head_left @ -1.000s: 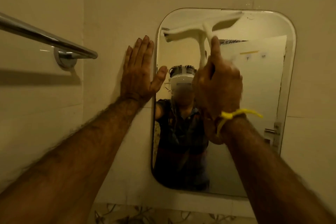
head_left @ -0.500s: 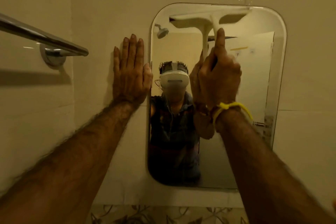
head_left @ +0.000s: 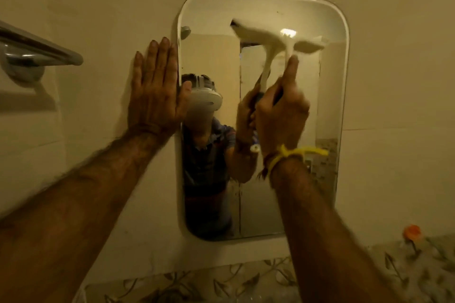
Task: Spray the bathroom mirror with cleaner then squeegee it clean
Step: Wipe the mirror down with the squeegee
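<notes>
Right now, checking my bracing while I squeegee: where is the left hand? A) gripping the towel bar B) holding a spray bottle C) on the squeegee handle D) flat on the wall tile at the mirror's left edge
D: the left hand lies open and flat on the wall tile beside the mirror, thumb over its edge.

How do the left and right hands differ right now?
The left hand is open and flat on the wall beside the mirror; the right hand is closed around the squeegee handle. Only the right wrist wears a yellow band. Both are bare.
</notes>
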The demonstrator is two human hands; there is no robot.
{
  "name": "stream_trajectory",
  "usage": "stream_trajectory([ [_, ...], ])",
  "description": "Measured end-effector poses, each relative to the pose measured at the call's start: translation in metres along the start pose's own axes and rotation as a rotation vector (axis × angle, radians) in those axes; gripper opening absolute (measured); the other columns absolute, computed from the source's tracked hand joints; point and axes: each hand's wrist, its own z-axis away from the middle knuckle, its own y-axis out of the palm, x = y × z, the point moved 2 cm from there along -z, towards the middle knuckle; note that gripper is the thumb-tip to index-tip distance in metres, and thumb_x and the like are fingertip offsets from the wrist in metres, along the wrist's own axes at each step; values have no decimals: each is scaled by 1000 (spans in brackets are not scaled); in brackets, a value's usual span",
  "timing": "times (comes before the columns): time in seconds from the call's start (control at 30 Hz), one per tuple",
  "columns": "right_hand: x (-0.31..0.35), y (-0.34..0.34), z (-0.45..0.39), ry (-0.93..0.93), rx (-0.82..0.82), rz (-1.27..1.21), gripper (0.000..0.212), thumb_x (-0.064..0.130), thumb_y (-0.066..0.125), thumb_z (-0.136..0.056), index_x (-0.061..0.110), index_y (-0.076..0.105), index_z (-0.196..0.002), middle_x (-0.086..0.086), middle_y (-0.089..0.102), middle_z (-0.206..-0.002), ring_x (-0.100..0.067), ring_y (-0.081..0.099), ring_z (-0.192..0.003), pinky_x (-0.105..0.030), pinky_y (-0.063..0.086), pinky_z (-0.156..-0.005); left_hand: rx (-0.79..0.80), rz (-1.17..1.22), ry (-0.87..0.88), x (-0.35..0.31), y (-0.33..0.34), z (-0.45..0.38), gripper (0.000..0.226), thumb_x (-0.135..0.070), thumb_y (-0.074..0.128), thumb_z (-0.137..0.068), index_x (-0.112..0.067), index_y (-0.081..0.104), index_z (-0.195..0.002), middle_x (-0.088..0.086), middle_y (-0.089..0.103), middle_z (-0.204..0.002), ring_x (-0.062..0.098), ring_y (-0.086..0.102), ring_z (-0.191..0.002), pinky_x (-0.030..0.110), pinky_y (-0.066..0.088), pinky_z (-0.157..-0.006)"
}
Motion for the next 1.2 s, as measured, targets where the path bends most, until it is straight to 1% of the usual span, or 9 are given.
stream_trajectory([
  [0.17, -8, -10, 27, -32, 29, -25, 58, 28, 40, -95, 8, 33, -149, -9, 59, -71, -19, 56, -62, -29, 54, -62, 27, 30, -3, -3, -5, 0, 70, -44, 27, -106, -5, 13, -161, 16, 13, -169, 31, 9, -158, 53, 8, -128],
  [0.3, -7, -4, -60, 24, -127, 11, 50, 15, 43, -97, 8, 41, -146, 11, 46, -61, -1, 47, -53, -3, 38, -47, 32, 53, 3, -3, -6, 0, 71, -50, 25, -105, -11, 11, -163, 15, 11, -170, 31, 8, -158, 52, 5, -128],
  [0.43, -10, 0, -64, 87, -152, 4, 51, 16, 41, -97, 7, 40, -147, 6, 50, -62, -3, 48, -51, -2, 35, -45, 47, 44, 0, -4, -7, 0, 71, -52, 21, -104, -14, 9, -163, 14, 9, -170, 31, 6, -158, 52, 3, -128],
  [0.5, -17, -1, -29, 104, -122, -15, 52, 18, 41, -99, 8, 36, -149, -3, 57, -67, -15, 58, -59, -17, 51, -55, 49, 44, -5, -4, -7, 0, 72, -54, 20, -104, -14, 9, -163, 14, 9, -170, 31, 6, -158, 53, 4, -128],
  [0.57, -20, -6, -2, 107, -106, -14, 52, 18, 43, -99, 8, 34, -150, -6, 57, -70, -19, 58, -63, -27, 54, -61, 47, 48, -8, -3, -7, 1, 72, -54, 20, -104, -15, 9, -163, 14, 9, -170, 31, 6, -158, 53, 5, -128],
  [0.77, -14, -1, -88, 136, -201, -4, 48, 12, 44, -98, 5, 41, -146, 19, 39, -62, 4, 42, -49, 4, 37, -47, 43, 38, -12, -3, -4, 1, 72, -55, 21, -104, -15, 9, -163, 14, 9, -170, 31, 7, -158, 53, 5, -128],
  [0.93, -12, -1, -62, 138, -185, -29, 49, 13, 42, -99, 6, 37, -148, 15, 40, -56, 1, 46, -43, 0, 38, -43, 39, 46, -9, -3, -5, 1, 73, -55, 21, -104, -15, 10, -163, 15, 12, -170, 32, 9, -158, 52, 4, -128],
  [1.07, -16, -5, 4, 135, -129, -55, 52, 18, 41, -100, 9, 34, -150, -5, 57, -69, -17, 58, -62, -23, 54, -60, 22, 47, -7, -4, -7, 1, 72, -55, 18, -104, -14, 12, -163, 14, 13, -169, 31, 10, -158, 53, 7, -128],
  [1.2, -7, -1, -48, 138, -174, -77, 48, 11, 43, -100, 5, 37, -148, 11, 46, -59, 0, 52, -49, 0, 41, -48, 16, 52, -5, -4, -7, 1, 72, -54, 21, -104, -13, 14, -163, 15, 15, -169, 32, 12, -157, 51, 6, -129],
])
